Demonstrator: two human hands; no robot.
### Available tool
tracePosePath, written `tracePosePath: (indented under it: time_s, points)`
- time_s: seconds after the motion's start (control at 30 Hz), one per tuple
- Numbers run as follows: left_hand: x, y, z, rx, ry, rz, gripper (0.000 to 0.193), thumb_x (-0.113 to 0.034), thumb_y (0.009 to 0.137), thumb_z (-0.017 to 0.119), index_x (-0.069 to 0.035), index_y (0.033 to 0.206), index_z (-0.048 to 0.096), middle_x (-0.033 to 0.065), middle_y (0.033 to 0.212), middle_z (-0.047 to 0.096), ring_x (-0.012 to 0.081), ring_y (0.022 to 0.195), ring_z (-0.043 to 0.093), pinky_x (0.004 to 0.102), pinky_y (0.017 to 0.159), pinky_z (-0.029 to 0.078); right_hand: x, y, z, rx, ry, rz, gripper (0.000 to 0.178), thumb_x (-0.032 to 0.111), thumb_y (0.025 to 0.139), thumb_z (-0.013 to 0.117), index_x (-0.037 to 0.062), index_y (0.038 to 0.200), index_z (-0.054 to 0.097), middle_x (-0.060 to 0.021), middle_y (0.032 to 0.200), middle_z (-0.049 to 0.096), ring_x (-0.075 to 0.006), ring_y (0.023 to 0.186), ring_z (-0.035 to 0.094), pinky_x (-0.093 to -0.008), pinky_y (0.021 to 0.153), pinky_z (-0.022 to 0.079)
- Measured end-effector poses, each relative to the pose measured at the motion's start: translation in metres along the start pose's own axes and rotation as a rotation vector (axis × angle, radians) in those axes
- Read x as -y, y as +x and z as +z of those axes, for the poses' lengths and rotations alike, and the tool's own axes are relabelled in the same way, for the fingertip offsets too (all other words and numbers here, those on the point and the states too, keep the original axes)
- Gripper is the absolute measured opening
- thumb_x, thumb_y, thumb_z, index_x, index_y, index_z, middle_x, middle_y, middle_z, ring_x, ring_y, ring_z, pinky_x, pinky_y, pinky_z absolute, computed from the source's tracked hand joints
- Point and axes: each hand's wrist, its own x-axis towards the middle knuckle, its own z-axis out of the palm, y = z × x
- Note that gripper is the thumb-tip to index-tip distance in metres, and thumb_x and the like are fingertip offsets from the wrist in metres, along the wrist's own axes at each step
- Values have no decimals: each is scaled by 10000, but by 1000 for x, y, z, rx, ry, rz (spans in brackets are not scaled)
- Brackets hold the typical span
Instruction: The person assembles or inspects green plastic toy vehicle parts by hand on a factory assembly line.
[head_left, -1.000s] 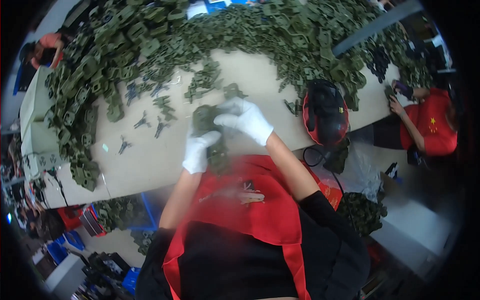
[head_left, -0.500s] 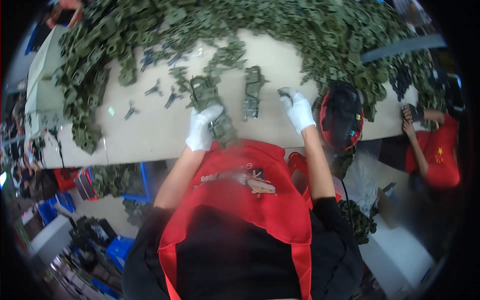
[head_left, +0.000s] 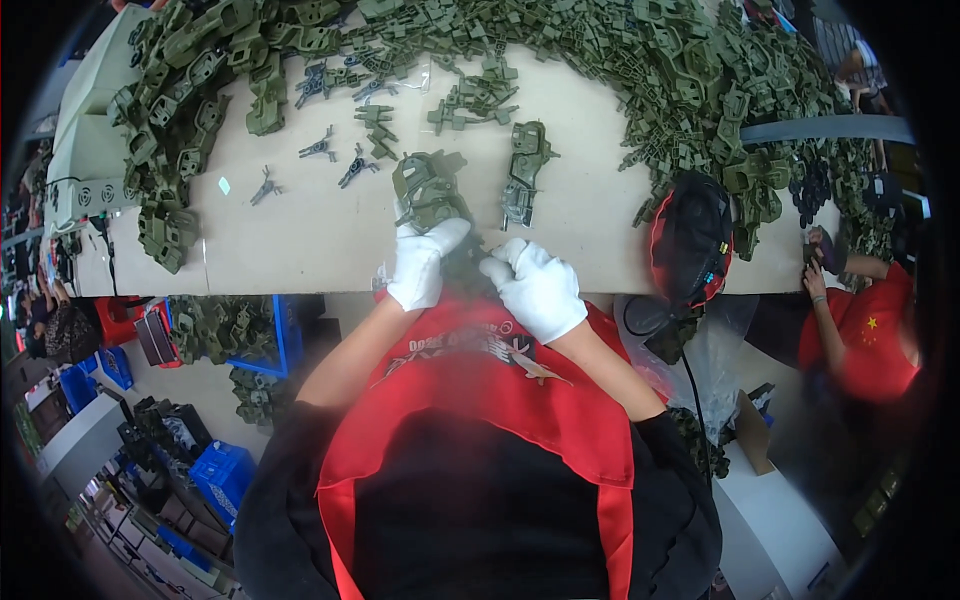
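Observation:
Over the table's near edge, my left hand point(head_left: 428, 264), in a white glove, is closed around an olive-green moulded plastic part point(head_left: 432, 190). The part is long and tilted, with its lower end blurred in front of the red apron. My right hand point(head_left: 540, 292), also gloved, has its fingers pinched together at that lower end. Anything small between those fingertips cannot be made out. Just beyond my hands, a similar green plastic part point(head_left: 525, 172) lies on the table. Several small grey-blue forked pieces point(head_left: 358, 166) and a few little green pieces point(head_left: 378, 130) lie to the left.
Heaps of green parts point(head_left: 690, 80) cover the far side of the worktable point(head_left: 320, 240). A black and red cap point(head_left: 692, 240) rests at the right edge. Pale green boxes point(head_left: 95, 150) stand at far left. A person in red point(head_left: 868, 325) works at the right.
My right hand has come down and left from the table to the lower end of the green part. My left hand, still holding that part, has shifted slightly right.

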Motion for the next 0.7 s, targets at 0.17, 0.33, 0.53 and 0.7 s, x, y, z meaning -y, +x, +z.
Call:
tracePosePath:
  time_s: [0.17, 0.33, 0.53, 0.7]
  points:
    - [-2, -4, 1, 5, -8, -98, 266, -23, 810, 676, -73, 1054, 586, 39, 929, 624, 134, 715, 598, 265, 628, 490, -3, -5, 1, -75, 68, -36, 204, 287, 833, 660, 122, 949, 627, -135, 878, 679, -353, 771, 652, -454, 709, 526]
    - [2, -7, 0, 45, -3, -76, 231, -25, 810, 675, -73, 1023, 602, 20, 890, 627, 113, 802, 594, 272, 701, 492, -7, -9, 5, -91, 151, -131, 197, 249, 828, 664, 100, 944, 610, -136, 859, 678, -347, 763, 655, -447, 686, 530]
    - [21, 1, -39, 386, 464, 288, 236, -13, 831, 593, -39, 1057, 655, 99, 1039, 666, 212, 943, 638, 317, 813, 501, -5, -11, 14, -119, 77, -193, 134, 197, 843, 635, 83, 892, 582, -114, 785, 652, -323, 687, 640, -444, 633, 525]
    - [19, -6, -41, 400, 802, 409, 298, 20, 842, 519, -54, 1085, 675, 117, 1056, 672, 247, 990, 638, 325, 863, 496, -7, -8, 29, -184, 44, -279, 85, 154, 841, 630, 78, 859, 595, -123, 759, 648, -329, 637, 628, -417, 585, 524]
